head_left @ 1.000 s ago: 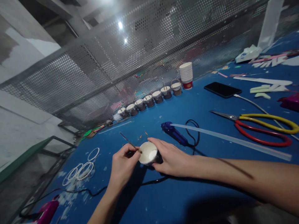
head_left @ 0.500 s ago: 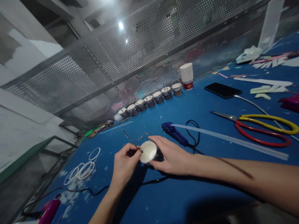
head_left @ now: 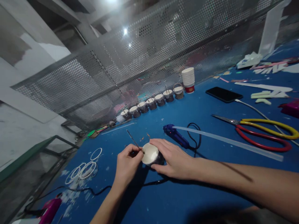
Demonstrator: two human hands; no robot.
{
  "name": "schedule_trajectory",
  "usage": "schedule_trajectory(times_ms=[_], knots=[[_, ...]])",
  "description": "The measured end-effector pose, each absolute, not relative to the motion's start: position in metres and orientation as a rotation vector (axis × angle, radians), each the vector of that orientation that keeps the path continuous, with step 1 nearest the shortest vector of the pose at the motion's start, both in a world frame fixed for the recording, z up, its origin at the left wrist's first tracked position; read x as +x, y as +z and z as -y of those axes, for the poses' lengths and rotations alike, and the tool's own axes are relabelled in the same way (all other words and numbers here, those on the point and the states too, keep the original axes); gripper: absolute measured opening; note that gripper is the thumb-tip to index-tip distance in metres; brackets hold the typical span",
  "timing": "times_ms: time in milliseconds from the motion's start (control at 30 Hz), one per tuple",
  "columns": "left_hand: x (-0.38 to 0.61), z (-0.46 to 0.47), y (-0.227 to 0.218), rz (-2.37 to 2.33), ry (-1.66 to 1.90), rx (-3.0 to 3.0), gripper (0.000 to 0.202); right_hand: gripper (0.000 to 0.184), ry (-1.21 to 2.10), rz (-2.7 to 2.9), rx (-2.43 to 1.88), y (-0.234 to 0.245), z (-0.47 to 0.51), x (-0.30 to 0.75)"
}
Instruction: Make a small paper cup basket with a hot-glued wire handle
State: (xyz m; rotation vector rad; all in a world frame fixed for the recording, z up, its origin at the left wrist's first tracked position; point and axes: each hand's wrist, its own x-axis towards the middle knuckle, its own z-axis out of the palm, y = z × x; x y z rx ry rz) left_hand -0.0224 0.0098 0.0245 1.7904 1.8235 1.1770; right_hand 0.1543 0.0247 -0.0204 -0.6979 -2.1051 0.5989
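A small paper cup, white inside and dark outside, is tilted with its mouth towards me. My right hand is closed round its far and right sides. My left hand pinches a thin dark stick against the cup's left rim; the stick slants up and away from the fingers. Behind the right hand lies a blue glue gun with a long clear glue stick in it. To the left of my left hand lie several white rings.
Several dark-sided cups stand in a row along the perforated metal screen, ending at a stack of paper cups. To the right are a phone and red-and-yellow-handled pliers. A black cord crosses the blue table.
The camera view has shifted slightly, so everything sits a little lower and further right. Both hands keep the same hold on the cup and stick.
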Motion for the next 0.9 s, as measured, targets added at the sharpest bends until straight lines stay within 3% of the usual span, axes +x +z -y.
schedule_trajectory(times_ms=[900], knots=[[-0.0234,-0.0103,0.0221,-1.834,1.169,1.793,0.010,0.056,0.549,2.129,-0.680,-0.0270,-0.0271,0.1519]])
